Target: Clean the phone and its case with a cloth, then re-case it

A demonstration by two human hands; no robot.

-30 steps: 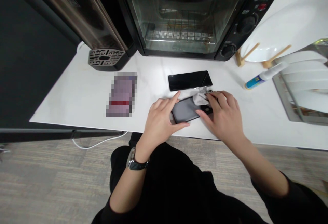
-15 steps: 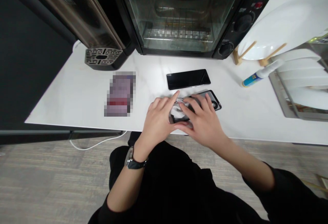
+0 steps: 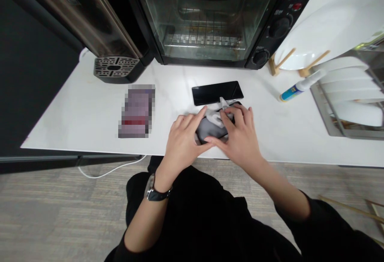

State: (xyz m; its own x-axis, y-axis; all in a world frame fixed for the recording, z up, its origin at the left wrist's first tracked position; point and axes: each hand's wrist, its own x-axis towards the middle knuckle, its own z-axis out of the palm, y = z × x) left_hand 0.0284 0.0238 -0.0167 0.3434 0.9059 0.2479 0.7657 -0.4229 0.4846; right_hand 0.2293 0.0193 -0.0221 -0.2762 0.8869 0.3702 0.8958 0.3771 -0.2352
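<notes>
A grey-backed smartphone (image 3: 206, 129) lies near the front edge of the white counter, partly covered by both hands. My left hand (image 3: 183, 139) grips its left end, index finger along that side and thumb by the near edge. Over the phone's back, my right hand (image 3: 241, 136) pinches a crumpled white tissue (image 3: 214, 118), with its thumb touching the phone's back. The phone's right end, including its camera area, is mostly hidden under the right hand. Just beyond it rests a second phone (image 3: 217, 93), black screen up.
A toaster oven (image 3: 204, 34) stands at the back, beside a machine with a drip tray (image 3: 115, 68). Left lies a pixelated pack (image 3: 136, 110). On the right are a blue-and-white spray bottle (image 3: 292, 92) and a rack (image 3: 327, 120) of white dishes.
My right hand has shifted the tissue across the phone, uncovering more grey back on the left and covering the camera end. The left hand stays at the phone's left end.
</notes>
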